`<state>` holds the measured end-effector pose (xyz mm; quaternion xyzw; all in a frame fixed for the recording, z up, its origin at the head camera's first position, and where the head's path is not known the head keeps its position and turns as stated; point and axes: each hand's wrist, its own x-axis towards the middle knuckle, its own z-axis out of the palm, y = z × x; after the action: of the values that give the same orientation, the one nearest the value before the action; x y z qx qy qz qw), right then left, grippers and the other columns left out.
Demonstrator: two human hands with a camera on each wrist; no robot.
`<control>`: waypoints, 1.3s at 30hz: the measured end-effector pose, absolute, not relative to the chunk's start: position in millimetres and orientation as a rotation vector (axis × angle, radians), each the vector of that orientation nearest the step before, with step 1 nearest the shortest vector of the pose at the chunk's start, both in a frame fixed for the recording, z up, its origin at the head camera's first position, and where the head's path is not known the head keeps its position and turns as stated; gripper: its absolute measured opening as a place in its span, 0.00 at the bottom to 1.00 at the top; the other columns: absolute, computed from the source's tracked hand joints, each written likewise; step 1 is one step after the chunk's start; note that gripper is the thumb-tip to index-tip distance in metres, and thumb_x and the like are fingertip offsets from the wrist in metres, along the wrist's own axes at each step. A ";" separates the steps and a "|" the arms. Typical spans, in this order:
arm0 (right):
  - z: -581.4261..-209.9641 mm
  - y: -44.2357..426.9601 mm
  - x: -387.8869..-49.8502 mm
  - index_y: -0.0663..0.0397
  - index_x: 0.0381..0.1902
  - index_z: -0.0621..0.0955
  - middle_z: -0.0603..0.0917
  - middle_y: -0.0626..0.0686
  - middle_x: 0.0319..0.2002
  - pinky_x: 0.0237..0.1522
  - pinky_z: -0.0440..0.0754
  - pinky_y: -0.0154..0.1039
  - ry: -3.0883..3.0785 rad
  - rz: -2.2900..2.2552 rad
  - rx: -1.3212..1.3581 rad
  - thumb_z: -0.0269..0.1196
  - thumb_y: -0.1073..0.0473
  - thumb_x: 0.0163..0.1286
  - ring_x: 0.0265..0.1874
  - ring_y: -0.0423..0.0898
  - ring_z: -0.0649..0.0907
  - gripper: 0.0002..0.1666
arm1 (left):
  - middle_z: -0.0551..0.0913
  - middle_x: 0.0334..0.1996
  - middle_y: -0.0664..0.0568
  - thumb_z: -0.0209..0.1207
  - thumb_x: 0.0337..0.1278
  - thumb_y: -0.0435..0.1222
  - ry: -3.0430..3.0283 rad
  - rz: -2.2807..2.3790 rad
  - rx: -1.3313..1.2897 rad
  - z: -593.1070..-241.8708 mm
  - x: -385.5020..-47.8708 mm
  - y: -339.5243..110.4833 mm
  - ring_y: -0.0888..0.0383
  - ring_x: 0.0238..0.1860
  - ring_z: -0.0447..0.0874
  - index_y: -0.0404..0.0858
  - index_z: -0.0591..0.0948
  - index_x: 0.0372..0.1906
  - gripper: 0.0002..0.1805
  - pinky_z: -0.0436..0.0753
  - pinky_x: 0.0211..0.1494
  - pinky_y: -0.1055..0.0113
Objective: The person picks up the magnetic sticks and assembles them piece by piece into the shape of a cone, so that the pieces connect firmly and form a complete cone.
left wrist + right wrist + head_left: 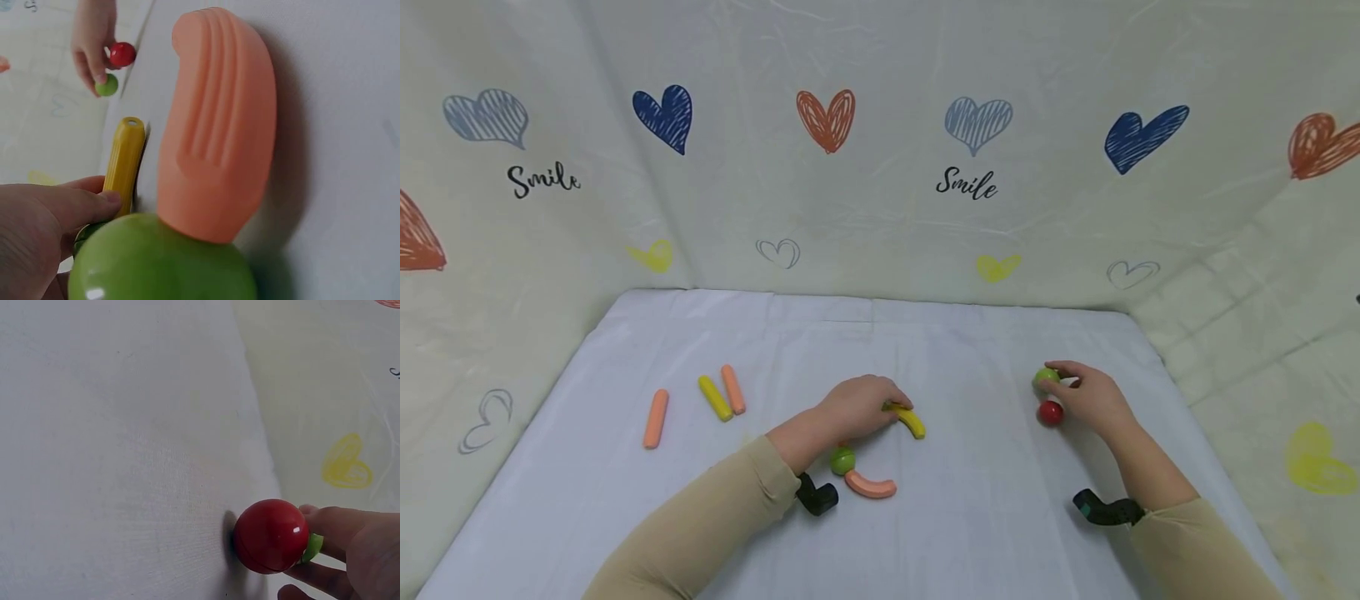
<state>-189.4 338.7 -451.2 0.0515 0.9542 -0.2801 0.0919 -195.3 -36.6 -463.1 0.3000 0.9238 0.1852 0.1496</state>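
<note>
My left hand (861, 406) pinches a yellow curved, ridged piece (912, 422) near one end, the thumb against its side. A dark green bit (87, 234) shows beside that thumb in the left wrist view, mostly hidden. Below the hand, a green ball (842, 461) touches one end of a salmon-pink curved, grooved piece (871, 486). On the right side of the table, my right hand (1093, 400) holds a green ball (1046, 377) between thumb and fingers. A red ball (1050, 413) sits close beside it, and covers most of the green one in the right wrist view.
Farther left on the white cloth (977, 517) lie a straight salmon-pink stick (656, 419), a yellow stick (715, 397) and another salmon-pink stick (733, 389). A printed sheet (895, 225) with hearts rises behind the table and along its sides.
</note>
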 end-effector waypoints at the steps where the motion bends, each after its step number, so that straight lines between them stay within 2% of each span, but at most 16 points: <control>1: -450.8 338.5 -189.5 0.57 0.68 0.73 0.73 0.66 0.62 0.41 0.75 0.49 2.836 -0.837 0.155 0.60 0.43 0.72 0.52 0.61 0.73 0.34 | 0.82 0.54 0.64 0.61 0.68 0.40 2.661 0.533 0.849 -462.7 -195.2 -37.1 0.60 0.60 0.76 0.56 0.85 0.56 0.15 0.75 0.59 0.62; 8: -448.9 335.3 -190.2 0.54 0.67 0.74 0.76 0.62 0.57 0.34 0.73 0.42 2.864 -0.833 0.146 0.61 0.41 0.71 0.46 0.56 0.74 0.34 | 0.83 0.53 0.64 0.61 0.67 0.40 2.707 0.549 0.758 -462.8 -195.1 -39.8 0.61 0.58 0.78 0.57 0.85 0.54 0.15 0.77 0.55 0.64; 13: -447.5 330.5 -190.7 0.53 0.66 0.75 0.78 0.60 0.52 0.32 0.72 0.40 2.881 -0.844 0.096 0.62 0.41 0.70 0.41 0.53 0.75 0.34 | 0.82 0.54 0.60 0.59 0.67 0.40 2.756 0.566 0.651 -463.3 -194.1 -41.3 0.59 0.57 0.78 0.56 0.85 0.55 0.15 0.79 0.52 0.62; 20: -443.7 318.7 -188.5 0.51 0.66 0.75 0.78 0.59 0.53 0.32 0.74 0.39 2.878 -0.898 0.038 0.64 0.41 0.69 0.43 0.53 0.75 0.33 | 0.82 0.52 0.57 0.59 0.66 0.38 2.814 0.585 0.526 -464.3 -192.3 -43.7 0.58 0.52 0.80 0.56 0.85 0.55 0.16 0.78 0.44 0.64; 25: -442.3 308.9 -187.3 0.51 0.64 0.76 0.79 0.58 0.55 0.32 0.75 0.39 2.894 -0.916 -0.017 0.64 0.42 0.69 0.45 0.53 0.77 0.32 | 0.82 0.51 0.56 0.60 0.65 0.38 2.817 0.635 0.451 -463.2 -190.2 -45.8 0.58 0.50 0.80 0.54 0.85 0.54 0.16 0.78 0.43 0.64; 28: -442.6 303.0 -186.5 0.50 0.64 0.76 0.79 0.58 0.52 0.30 0.76 0.40 2.883 -0.930 -0.044 0.65 0.42 0.68 0.37 0.51 0.79 0.31 | 0.82 0.50 0.55 0.59 0.65 0.37 2.818 0.650 0.404 -460.6 -188.7 -47.3 0.58 0.48 0.79 0.53 0.85 0.54 0.16 0.78 0.43 0.63; 30: -443.4 298.8 -185.7 0.50 0.63 0.76 0.80 0.58 0.52 0.29 0.76 0.41 2.880 -0.936 -0.066 0.65 0.42 0.68 0.36 0.50 0.79 0.31 | 0.82 0.51 0.55 0.59 0.65 0.37 2.821 0.649 0.374 -458.7 -187.5 -48.3 0.59 0.46 0.79 0.52 0.85 0.54 0.15 0.78 0.42 0.63; 33: -444.9 293.3 -184.1 0.50 0.63 0.76 0.80 0.57 0.52 0.30 0.76 0.41 2.878 -0.937 -0.093 0.64 0.39 0.68 0.37 0.51 0.79 0.32 | 0.83 0.50 0.55 0.59 0.64 0.38 2.827 0.649 0.347 -457.3 -186.1 -50.6 0.60 0.43 0.78 0.52 0.85 0.53 0.15 0.78 0.40 0.64; 35: -445.6 290.1 -182.9 0.50 0.62 0.76 0.80 0.55 0.54 0.33 0.75 0.41 2.898 -0.913 -0.115 0.64 0.39 0.68 0.43 0.51 0.77 0.32 | 0.83 0.50 0.56 0.59 0.64 0.39 2.828 0.648 0.338 -457.8 -186.0 -52.0 0.60 0.41 0.77 0.52 0.85 0.52 0.14 0.77 0.38 0.65; 39: -446.2 283.7 -181.2 0.51 0.60 0.77 0.81 0.54 0.53 0.36 0.73 0.42 2.904 -0.912 -0.144 0.65 0.41 0.68 0.43 0.50 0.77 0.30 | 0.83 0.48 0.57 0.59 0.63 0.40 2.828 0.647 0.326 -461.2 -187.3 -55.0 0.60 0.39 0.77 0.52 0.85 0.52 0.14 0.77 0.37 0.64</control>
<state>-181.2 283.7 -446.2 -0.0471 0.9519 -0.2991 0.0472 -187.3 -55.0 -461.2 0.1111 0.9627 0.2201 0.1110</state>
